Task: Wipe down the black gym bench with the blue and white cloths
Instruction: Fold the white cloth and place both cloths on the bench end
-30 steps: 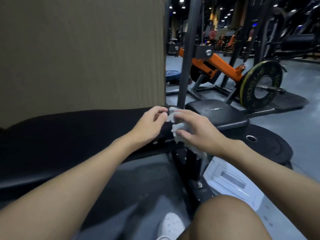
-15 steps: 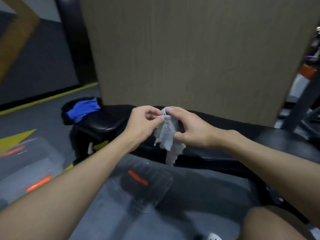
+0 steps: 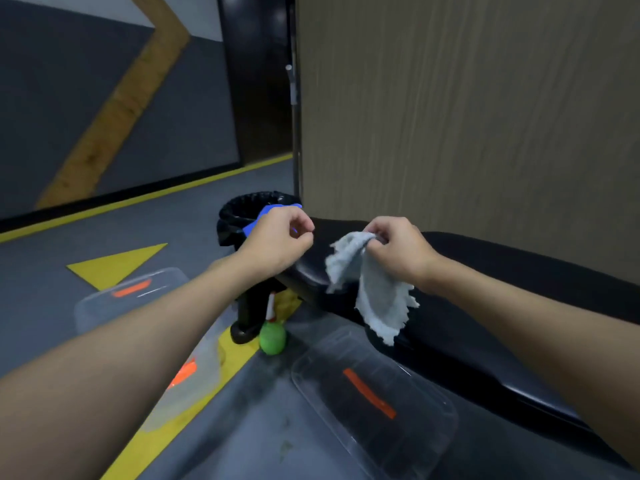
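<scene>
Head view: over the bench [image 3: 491,271], your right hand [image 3: 401,252] pinches the white cloth [image 3: 377,296], likely for unfolding; left hand [image 3: 277,242] curled, empty.

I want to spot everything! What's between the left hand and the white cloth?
Only a bare strip of the black bench shows between the left hand and the white cloth, in the head view.

Ahead of you stands a tan wood-grain panel wall [image 3: 467,116]; to your left, a grey wall [image 3: 45,98] crossed by a broad ochre chevron stripe [image 3: 117,105], with a dark glossy pillar [image 3: 256,81] between them. The grey floor [image 3: 38,306] carries a yellow border line [image 3: 145,199] along the wall's foot and a yellow triangle [image 3: 114,265].
</scene>
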Demonstrator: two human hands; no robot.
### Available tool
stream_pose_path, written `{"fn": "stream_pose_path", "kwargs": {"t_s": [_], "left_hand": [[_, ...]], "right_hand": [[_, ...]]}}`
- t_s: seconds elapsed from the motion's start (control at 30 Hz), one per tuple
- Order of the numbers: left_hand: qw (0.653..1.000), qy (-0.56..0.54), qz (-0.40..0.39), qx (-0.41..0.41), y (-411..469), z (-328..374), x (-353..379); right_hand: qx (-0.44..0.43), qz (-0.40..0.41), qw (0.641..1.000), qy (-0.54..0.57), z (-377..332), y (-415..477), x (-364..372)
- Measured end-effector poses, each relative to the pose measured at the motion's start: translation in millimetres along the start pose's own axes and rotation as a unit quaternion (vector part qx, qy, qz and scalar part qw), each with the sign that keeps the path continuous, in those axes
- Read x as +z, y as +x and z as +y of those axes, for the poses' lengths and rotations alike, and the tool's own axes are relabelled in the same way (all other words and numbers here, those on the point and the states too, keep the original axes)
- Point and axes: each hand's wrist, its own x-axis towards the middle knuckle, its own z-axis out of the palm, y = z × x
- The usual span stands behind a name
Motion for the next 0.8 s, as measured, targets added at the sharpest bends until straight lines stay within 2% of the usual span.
{"fn": "stream_pose_path", "kwargs": {"t_s": [0.2, 0.4, 0.63, 0.8], "left_hand": [[0.996, 0.079, -0.028, -0.022, 70, -85, -21], [0.988, 0.118, -0.083, -0.051, 135, -146, -22], [0.992, 0.007, -0.113, -0.058, 166, -200, -2], [0.985, -0.024, -0.158, -0.056, 171, -203, -9]], "right_hand": [[0.022, -0.005, 0.999, 0.033, -12, 54, 41], [0.020, 0.027, 0.991, 0.128, -17, 110, 77], [0.067, 0.021, 0.993, 0.098, 3, 136, 113], [0.087, 0.045, 0.989, 0.110, 14, 134, 120]]}}
